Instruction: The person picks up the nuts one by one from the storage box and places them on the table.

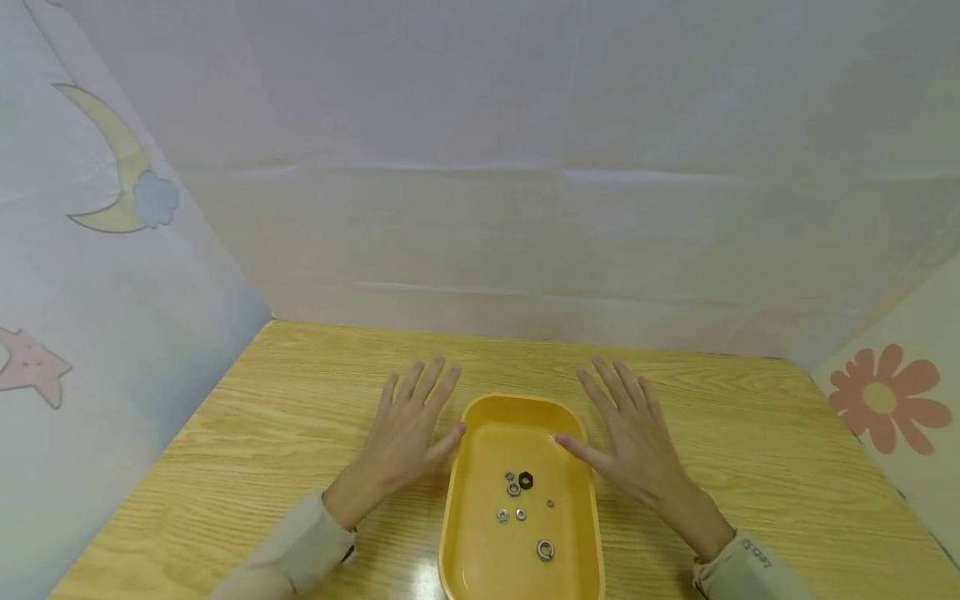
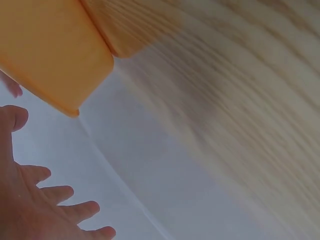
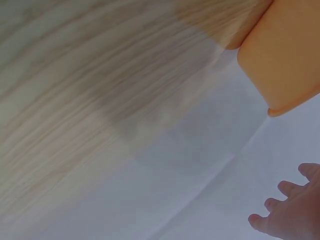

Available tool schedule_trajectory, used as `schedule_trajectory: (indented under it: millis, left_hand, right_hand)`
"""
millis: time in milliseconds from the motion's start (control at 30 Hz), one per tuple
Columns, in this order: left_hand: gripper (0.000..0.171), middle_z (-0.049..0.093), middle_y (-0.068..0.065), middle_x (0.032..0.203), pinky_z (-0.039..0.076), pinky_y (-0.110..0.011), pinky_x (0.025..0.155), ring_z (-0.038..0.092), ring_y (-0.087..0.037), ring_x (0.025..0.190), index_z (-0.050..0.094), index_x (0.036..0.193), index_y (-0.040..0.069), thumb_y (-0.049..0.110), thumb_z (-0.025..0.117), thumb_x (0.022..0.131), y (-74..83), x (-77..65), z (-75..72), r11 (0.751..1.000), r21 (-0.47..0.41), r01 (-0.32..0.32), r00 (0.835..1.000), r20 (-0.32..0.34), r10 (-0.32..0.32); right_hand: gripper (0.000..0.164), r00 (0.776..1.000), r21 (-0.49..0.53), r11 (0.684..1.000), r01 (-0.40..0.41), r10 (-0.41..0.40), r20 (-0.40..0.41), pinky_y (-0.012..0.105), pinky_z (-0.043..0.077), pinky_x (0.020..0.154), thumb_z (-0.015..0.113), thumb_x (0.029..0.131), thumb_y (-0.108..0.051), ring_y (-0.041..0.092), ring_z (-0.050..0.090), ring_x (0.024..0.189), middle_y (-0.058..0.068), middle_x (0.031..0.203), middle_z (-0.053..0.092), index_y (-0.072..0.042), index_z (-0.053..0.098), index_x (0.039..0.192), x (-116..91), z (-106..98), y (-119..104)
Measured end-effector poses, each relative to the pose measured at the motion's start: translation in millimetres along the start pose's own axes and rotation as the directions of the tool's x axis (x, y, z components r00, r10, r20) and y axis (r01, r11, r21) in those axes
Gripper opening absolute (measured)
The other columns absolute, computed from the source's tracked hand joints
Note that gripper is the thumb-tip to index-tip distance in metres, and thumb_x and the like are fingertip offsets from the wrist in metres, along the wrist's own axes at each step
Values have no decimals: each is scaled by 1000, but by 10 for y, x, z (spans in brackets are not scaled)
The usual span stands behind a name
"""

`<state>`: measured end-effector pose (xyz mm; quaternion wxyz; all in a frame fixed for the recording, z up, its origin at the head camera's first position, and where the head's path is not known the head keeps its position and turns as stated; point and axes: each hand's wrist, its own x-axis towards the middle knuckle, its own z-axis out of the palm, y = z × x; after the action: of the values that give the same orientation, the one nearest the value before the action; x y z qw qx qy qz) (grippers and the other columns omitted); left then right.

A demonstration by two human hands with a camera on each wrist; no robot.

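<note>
A yellow tray [image 1: 480, 575] stands on the wooden table between the two hands. Inside it lie several small metal nuts, among them a black nut [image 1: 526, 481], a larger silver nut [image 1: 545, 549] near the front and a tiny nut [image 1: 551, 503]. To the tray's left is the left hand [image 1: 405, 437], fingers spread and straight, its thumb close to the rim. On the other side the right hand [image 1: 633, 442] is spread as well, its thumb reaching over the right rim. Neither hand holds anything. Both wrist views show the tray's orange-looking outer wall [image 2: 55, 55] and spread fingers.
The wooden table [image 1: 300, 400] runs back to a pale hanging sheet [image 1: 480, 233]. At the left a sheet carries a moon and a star; on the right one bears a red flower [image 1: 881, 398]. Light-coloured sleeves [image 1: 300, 537] cover the forearms.
</note>
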<state>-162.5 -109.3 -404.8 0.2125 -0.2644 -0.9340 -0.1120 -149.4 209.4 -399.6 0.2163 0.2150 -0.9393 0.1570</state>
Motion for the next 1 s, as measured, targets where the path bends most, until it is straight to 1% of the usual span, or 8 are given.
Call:
schedule_trajectory:
  millis: [233, 433, 500, 567, 767, 1000]
  left_hand:
    - [74, 28, -13, 163, 28, -69, 112, 34, -41, 145, 33, 155, 16, 49, 58, 95, 82, -41, -13, 997, -80, -3, 999, 52, 7]
    - [72, 33, -16, 160, 31, -71, 109, 39, -43, 141, 35, 154, 15, 49, 57, 95, 148, -62, -2, 996, -88, -34, 999, 33, 37]
    - [71, 32, -15, 161, 31, -70, 110, 40, -43, 141, 35, 154, 15, 49, 56, 95, 168, -71, 10, 996, -87, -35, 999, 38, 39]
    - [71, 32, -15, 161, 31, -70, 110, 40, -42, 141, 35, 154, 15, 50, 55, 96, 194, -81, 17, 995, -92, -32, 998, 52, 37]
    - [71, 31, -11, 162, 29, -70, 111, 39, -41, 143, 32, 156, 18, 54, 50, 97, 282, -119, 33, 992, -129, 5, 992, 125, 12]
    - [71, 29, -11, 163, 26, -70, 113, 38, -40, 143, 29, 157, 19, 54, 48, 98, 364, -157, 44, 981, -189, 31, 984, 177, 3]
  right_hand:
    - [90, 1000, 1, 1000, 13, -13, 6, 66, 20, 117, 65, 86, -61, 43, 21, 150, 14, 164, 25, -15, 31, 156, -10, 17, -37]
    - [90, 1000, 3, 1000, 24, -24, 17, 64, 17, 119, 63, 87, -61, 43, 21, 150, 12, 165, 23, -15, 30, 157, -27, 22, -65]
    - [89, 999, 5, 1000, 24, -24, 23, 63, 15, 121, 63, 87, -60, 42, 20, 150, 11, 165, 23, -15, 30, 157, -36, 23, -78]
    - [89, 999, 8, 1000, 23, -23, 29, 62, 13, 122, 63, 87, -60, 41, 19, 151, 11, 165, 22, -14, 31, 156, -43, 29, -92]
    - [89, 999, 8, 999, 31, -31, 34, 63, 17, 120, 63, 87, -60, 40, 18, 152, 11, 164, 25, -14, 32, 156, -60, 57, -129]
    - [86, 998, 22, 998, 58, -58, 19, 63, 19, 119, 63, 88, -61, 40, 24, 149, 12, 160, 34, -13, 36, 154, -74, 76, -176]
